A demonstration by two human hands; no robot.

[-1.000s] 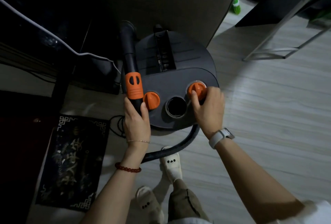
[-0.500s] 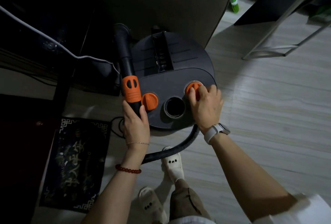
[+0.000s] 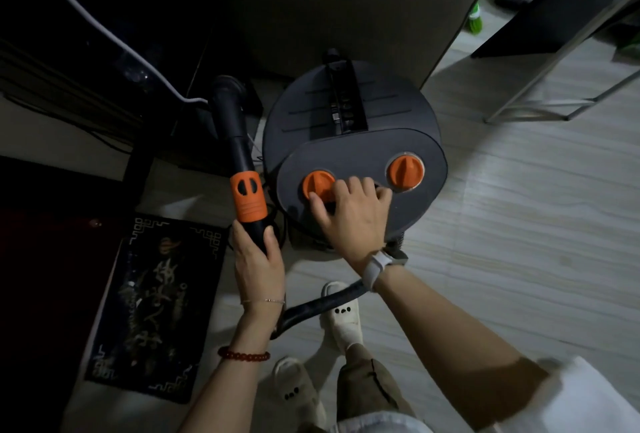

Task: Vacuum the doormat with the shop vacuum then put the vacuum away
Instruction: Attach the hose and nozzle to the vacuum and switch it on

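Looks like setup or shutdown, can't tell which. Left hand [image 3: 258, 261] is wrapped around the hose wand [image 3: 242, 169]; right hand [image 3: 349, 214] sits loosely curled on the shop vacuum [image 3: 349, 110], fingers at the left orange knob [image 3: 317, 183]. Doormat [image 3: 152, 304] lies on the floor just left, vacuum not stowed.

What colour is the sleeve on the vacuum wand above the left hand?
Orange sleeve on a black wand, seen in the head view.

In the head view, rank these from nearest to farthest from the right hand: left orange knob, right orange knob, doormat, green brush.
From the right hand:
1. Left orange knob, under its fingertips.
2. Right orange knob, just beyond, to the right.
3. Doormat, on the floor, far left.
4. Green brush, top right, behind the cabinet.
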